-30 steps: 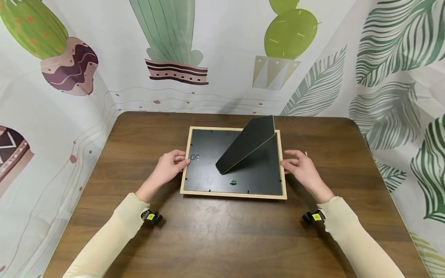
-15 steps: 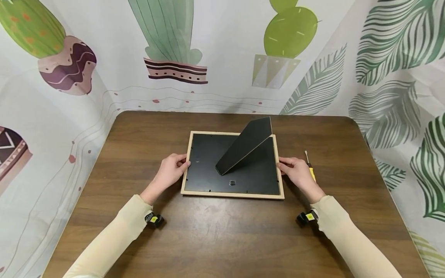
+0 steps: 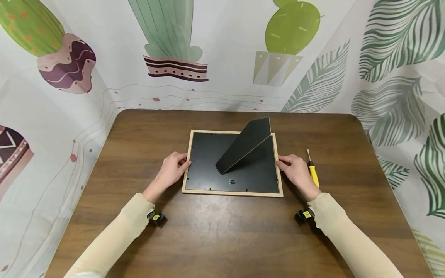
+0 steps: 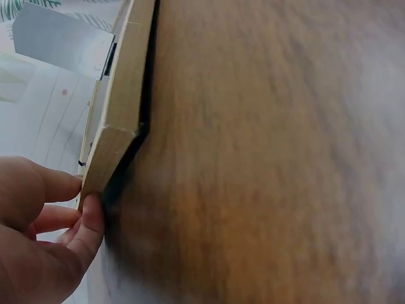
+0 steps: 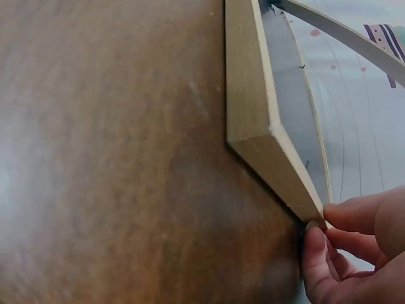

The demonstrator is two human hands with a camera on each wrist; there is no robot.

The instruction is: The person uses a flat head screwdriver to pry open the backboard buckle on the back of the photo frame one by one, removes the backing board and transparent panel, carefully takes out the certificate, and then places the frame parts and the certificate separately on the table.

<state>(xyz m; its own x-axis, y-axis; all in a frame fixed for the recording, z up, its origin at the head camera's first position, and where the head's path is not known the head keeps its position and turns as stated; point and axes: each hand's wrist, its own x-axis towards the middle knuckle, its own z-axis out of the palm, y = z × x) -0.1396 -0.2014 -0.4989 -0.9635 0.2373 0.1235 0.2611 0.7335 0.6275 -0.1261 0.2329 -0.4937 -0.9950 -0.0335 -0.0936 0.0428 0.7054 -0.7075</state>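
A picture frame [image 3: 232,192] with a light wooden rim lies back side up on the table. Its black backing [image 3: 205,173] has a black easel stand [image 3: 245,143] folded out and slanting up to the right. My left hand [image 3: 171,169] pinches the left side of the rim, thumb on top. On the opposite side, my right hand [image 3: 296,170] holds the rim between thumb and fingers. Both wrist views show fingertips curled under the wooden edge [image 4: 120,88]. The frame's front faces down and is hidden.
A screwdriver [image 3: 313,174] with a yellow handle lies just right of my right hand. The brown wooden table [image 3: 215,235] ends at a patterned cloth [image 3: 229,46] behind. Black wrist cameras [image 3: 157,218] sit on both wrists.
The frame has come down toward the table, and its right side has shifted slightly left with my right hand. The screwdriver, mostly hidden before, has come into view.
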